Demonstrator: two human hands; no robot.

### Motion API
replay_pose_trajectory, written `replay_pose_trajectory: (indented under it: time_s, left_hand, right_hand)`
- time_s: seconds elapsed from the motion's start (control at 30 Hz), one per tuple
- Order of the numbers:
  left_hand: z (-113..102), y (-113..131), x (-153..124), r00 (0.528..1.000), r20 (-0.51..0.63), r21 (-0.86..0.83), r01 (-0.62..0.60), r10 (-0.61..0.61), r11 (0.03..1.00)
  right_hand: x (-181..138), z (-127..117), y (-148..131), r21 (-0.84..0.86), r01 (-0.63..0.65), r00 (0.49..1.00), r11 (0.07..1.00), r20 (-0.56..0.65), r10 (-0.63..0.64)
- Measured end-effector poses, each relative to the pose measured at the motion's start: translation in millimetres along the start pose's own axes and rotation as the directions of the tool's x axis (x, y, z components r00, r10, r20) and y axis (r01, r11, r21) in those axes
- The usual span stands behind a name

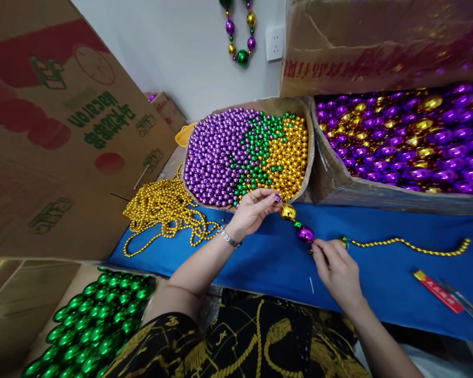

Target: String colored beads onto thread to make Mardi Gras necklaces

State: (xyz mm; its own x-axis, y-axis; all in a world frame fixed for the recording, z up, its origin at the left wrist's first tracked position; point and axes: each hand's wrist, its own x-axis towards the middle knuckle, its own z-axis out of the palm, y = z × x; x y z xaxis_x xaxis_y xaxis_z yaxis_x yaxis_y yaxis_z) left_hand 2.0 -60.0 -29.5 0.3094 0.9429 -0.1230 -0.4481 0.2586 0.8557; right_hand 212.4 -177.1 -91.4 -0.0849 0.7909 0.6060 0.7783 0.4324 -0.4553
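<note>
My left hand [256, 210], with a bracelet at the wrist, pinches a small purple bead [277, 198] at the near edge of a box of small beads. Next to it hangs a large gold bead [287, 212], followed by a small green bead [297, 224] and a large purple bead [305, 234] on one strand. My right hand [337, 268] is closed on this bead strand just below the large purple bead. A thin gold bead chain [410, 241] lies to the right of that hand; whether it joins the strand is hidden.
An open box [310, 173] holds small purple, green and gold beads. Large purple and gold beads [413, 142] fill the right box. Gold bead chains [161, 210] lie on the blue cloth [260, 262]. Green beads [102, 315] sit lower left. A red-yellow packet [437, 291] lies right.
</note>
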Motion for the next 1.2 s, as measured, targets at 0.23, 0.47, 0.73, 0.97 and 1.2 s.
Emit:
replay_pose_trajectory:
  time_s: [0.23,0.47,0.73,0.97,1.2]
  left_hand:
    - [3.4,1.0,-2.3,0.999,-0.035,0.080,-0.025,0.028,0.996]
    - [2.3,-6.5,-12.5,0.997,0.036,0.323,-0.071,0.063,0.944]
    - [24.0,6.1,-32.6,0.892,0.334,0.562,-0.448,0.304,0.695]
    - [57.7,30.3,-41.1,0.795,0.421,0.544,-0.606,0.436,0.580]
    - [39.9,15.4,-45.5,0.704,0.218,0.446,-0.688,0.676,0.573]
  right_hand:
    - [-2.2,0.6,2.6,-0.027,0.006,1.000,1.000,-0.023,-0.007]
    - [-19.9,21.4,-3.8,0.254,-0.444,0.891,0.860,0.231,0.392]
    - [-0.1,-6.7,3.6,0.155,-0.385,0.906,0.910,0.251,0.341]
    - [55.0,-22.4,-23.1,0.295,-0.084,0.980,0.952,0.198,0.025]
    - [40.2,-2.7,-19.7,0.078,-0.014,0.956,0.997,0.293,-0.009]
